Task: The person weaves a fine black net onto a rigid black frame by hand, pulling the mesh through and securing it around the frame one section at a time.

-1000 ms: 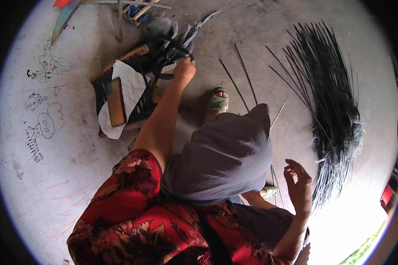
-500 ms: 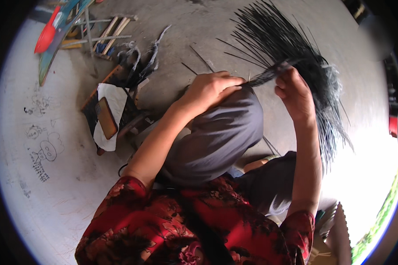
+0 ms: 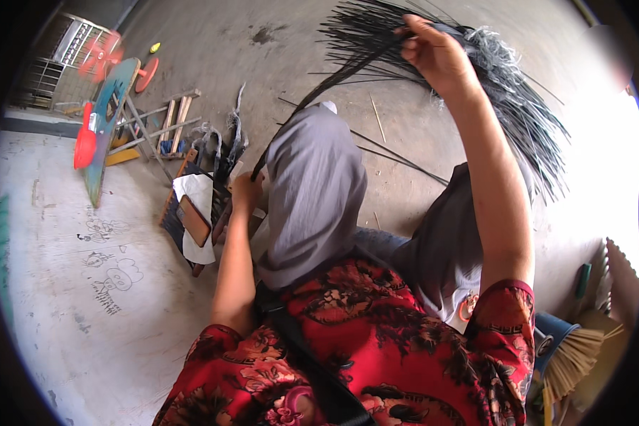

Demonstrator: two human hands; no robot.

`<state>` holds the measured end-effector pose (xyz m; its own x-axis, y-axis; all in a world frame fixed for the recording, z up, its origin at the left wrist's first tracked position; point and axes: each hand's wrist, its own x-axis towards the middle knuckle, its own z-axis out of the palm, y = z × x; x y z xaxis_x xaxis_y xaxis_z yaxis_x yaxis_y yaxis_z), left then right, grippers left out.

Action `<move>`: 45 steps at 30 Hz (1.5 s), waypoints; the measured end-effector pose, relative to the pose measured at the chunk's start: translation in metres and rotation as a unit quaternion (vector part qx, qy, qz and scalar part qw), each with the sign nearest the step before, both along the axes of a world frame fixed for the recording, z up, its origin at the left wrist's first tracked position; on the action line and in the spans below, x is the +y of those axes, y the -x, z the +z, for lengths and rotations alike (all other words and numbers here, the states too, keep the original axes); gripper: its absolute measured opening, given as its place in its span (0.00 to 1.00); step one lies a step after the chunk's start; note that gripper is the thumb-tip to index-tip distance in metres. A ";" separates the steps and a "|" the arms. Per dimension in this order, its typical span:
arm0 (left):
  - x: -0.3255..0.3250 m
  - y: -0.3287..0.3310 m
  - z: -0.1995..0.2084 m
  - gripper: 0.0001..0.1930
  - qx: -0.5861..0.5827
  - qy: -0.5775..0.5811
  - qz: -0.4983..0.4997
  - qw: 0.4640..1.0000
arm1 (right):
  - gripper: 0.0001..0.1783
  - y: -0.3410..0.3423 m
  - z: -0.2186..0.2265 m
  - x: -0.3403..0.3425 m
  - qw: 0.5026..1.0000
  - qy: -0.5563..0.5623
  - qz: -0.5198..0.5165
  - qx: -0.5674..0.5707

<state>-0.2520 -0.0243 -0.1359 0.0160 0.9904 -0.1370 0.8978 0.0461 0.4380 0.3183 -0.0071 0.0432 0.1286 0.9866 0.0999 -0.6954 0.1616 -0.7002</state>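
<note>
A dark length of black strands (image 3: 328, 85) curves over my raised knee, from one hand to the other. At its lower end, beside the knee, my left hand (image 3: 246, 192) is closed round it. Far out to the upper right, my right hand (image 3: 437, 58) pinches its other end between thumb and fingers. Behind and beneath the right hand, a large sheaf of thin black strands (image 3: 522, 131) lies spread on the floor, with a pale frayed tuft (image 3: 491, 53) near its middle. The right hand hides part of the sheaf.
Left of my knee, a phone in a brown case (image 3: 194, 221) rests on white paper (image 3: 200, 188) over a dark stand. A wooden frame (image 3: 176, 124) and a blue-green board (image 3: 111, 106) with a red scoop (image 3: 85, 142) are farther off. Loose strands (image 3: 397, 156) lie beyond my knee.
My hands have moved apart: the left down beside the knee, the right up and away. The black length now stretches across the knee between them. The view has shifted too.
</note>
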 end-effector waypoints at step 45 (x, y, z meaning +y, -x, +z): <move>0.051 -0.212 0.197 0.22 -0.244 0.048 -0.230 0.941 | 0.17 0.109 -0.074 -0.061 0.883 0.035 0.127 -0.450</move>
